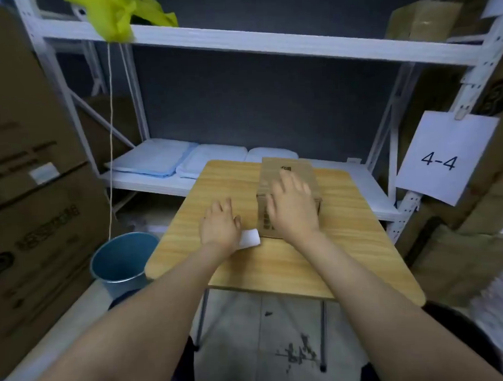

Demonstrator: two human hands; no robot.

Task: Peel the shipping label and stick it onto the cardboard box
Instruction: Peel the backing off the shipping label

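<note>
A small brown cardboard box [288, 169] with dark print stands on the wooden folding table [318, 262], toward its far right. My right hand [292, 206] lies over the box's near top and front, fingers spread. A white shipping label [250, 238] lies flat on the table just left of the box. My left hand [220, 225] rests palm down over the label's left part, fingers apart, so only the label's right end shows. Whether the fingers pinch the label is hidden.
A blue bucket [123, 260] stands on the floor left of the table. White metal shelving [239, 42] behind holds folded pale cloths [169, 159]. Large cartons [30, 183] rise at the left, more boxes at the right beside a "4-4" sign [443, 158].
</note>
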